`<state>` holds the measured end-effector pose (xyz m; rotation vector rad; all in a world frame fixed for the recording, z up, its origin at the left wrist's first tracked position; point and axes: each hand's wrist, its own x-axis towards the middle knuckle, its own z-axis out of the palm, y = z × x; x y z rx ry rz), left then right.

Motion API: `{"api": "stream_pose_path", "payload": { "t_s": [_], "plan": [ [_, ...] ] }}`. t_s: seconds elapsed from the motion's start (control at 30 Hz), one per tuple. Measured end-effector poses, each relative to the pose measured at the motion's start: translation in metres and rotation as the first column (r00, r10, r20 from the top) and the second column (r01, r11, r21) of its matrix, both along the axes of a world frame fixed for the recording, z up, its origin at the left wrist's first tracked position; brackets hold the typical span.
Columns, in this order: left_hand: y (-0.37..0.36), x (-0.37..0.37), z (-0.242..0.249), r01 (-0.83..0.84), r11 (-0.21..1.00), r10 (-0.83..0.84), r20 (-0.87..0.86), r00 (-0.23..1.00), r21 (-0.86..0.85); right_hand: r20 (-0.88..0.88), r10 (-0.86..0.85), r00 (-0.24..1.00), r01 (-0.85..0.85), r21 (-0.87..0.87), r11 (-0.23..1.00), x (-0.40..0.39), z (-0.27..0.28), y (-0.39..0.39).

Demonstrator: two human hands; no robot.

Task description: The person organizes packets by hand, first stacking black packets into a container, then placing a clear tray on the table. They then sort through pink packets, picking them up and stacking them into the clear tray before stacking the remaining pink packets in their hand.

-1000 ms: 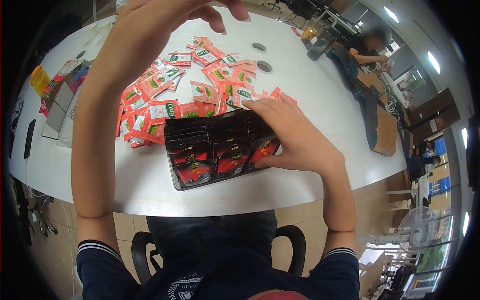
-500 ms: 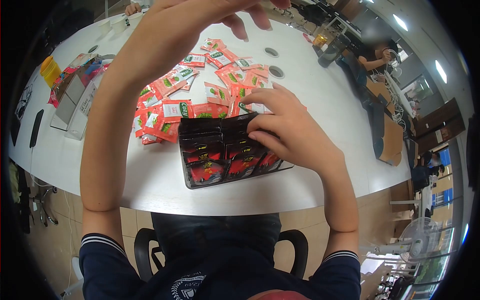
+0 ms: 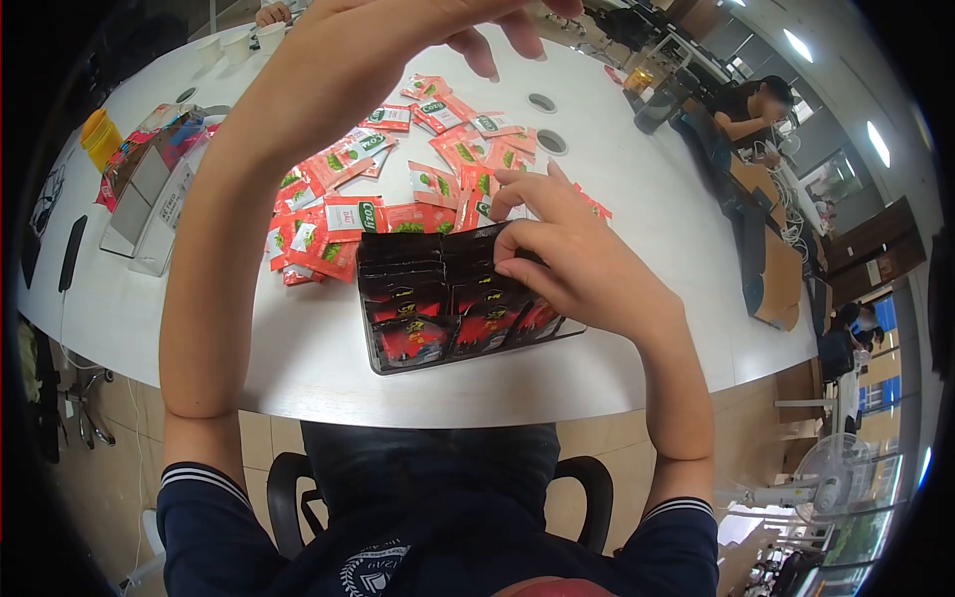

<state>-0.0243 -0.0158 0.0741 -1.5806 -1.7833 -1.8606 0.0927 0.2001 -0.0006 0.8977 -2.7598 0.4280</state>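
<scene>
My left hand (image 3: pixel 428 22) is raised at the top edge of the view, above the far side of the pile. Its visible fingers hang apart with nothing in them, and part of the hand is cut off. A dark tray (image 3: pixel 380 366) near the table's front edge holds rows of black and red packets (image 3: pixel 413 338). My right hand (image 3: pixel 567 249) is at the tray's back right, thumb and index finger pinched together at the top of a black packet (image 3: pixel 476 241). Behind the tray lies a loose pile of red and white sachets (image 3: pixel 348 219), some marked "Cozy".
A clear-fronted box (image 3: pixel 149 224), a yellow-capped container (image 3: pixel 99 139) and a black phone-like object (image 3: pixel 73 254) are at left. Paper cups (image 3: pixel 237 48) stand at the far left. Round holes (image 3: pixel 550 142) pierce the white table (image 3: pixel 657 239). Another person (image 3: pixel 756 109) sits at right among cardboard boxes (image 3: pixel 771 264).
My right index finger has curled in closer to the thumb at the black packet. My left hand has barely shifted. The person at right has moved their head and arm.
</scene>
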Motion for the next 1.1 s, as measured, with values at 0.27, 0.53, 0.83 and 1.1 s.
{"api": "stream_pose_path", "payload": {
  "t_s": [0.27,0.53,0.83,1.1],
  "plan": [
    [0.000,-0.002,0.000,0.020,1.000,-0.020,-0.010,1.000,-0.015,-0.006,0.010,1.000,-0.009,0.057,0.998,-0.001,0.001,0.002],
    [0.000,-0.002,-0.001,0.022,1.000,-0.022,-0.021,1.000,0.001,-0.009,0.004,1.000,-0.004,0.046,0.999,-0.004,0.002,0.000],
    [0.000,-0.002,-0.001,0.030,1.000,-0.030,0.000,1.000,0.003,-0.012,0.008,1.000,-0.008,0.017,1.000,-0.002,0.006,0.003],
    [-0.001,-0.011,-0.003,0.081,0.997,-0.081,-0.072,0.994,-0.001,-0.013,0.002,1.000,-0.002,0.004,1.000,-0.003,0.007,0.009]
  ]
}}
